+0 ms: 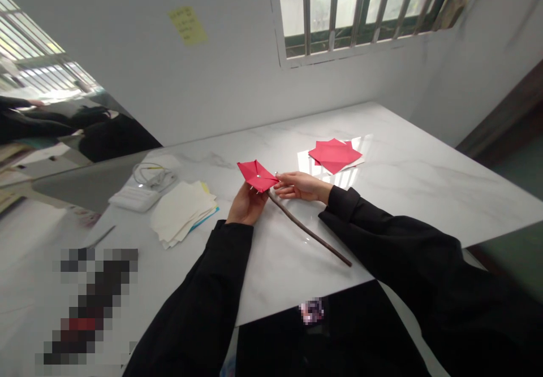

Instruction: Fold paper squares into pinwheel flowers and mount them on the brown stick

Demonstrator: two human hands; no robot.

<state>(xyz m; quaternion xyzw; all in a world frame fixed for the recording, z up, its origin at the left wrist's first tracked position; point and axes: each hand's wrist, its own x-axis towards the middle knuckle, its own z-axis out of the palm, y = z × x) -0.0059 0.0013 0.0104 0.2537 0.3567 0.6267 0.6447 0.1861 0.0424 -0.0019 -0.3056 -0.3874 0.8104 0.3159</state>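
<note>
Near the middle of the white marble tabletop [403,185] the person's two hands meet over a red folded paper [257,175], its points spread like a small pinwheel. The left hand [246,204] holds the paper from below and lifts it a little off the surface. Its fingers [253,191] are curled closed around the paper's underside. The right hand [301,186] lies just to the right, its fingers [285,183] stretched out and drawn together toward the paper's right edge. They rest over the far end of a thin brown stick [311,234]. Whether they grip the stick or only touch it cannot be told. The stick runs from under those fingertips toward the near right and lies flat on the tabletop, its near end close to the edge. Both arms wear black sleeves. Farther off and to the right, well apart from the hands, a small stack of red paper squares [335,155] sits on a white sheet. To the left of the hands lies a loose pile of cream paper [182,213], with a yellow and a blue edge showing at its right side. Beyond it is a flat white device [134,198] with a coiled cable [153,173] on top. On the far wall there is a yellow sticky note [188,25] to the left and a barred window [360,4] to the right.
</note>
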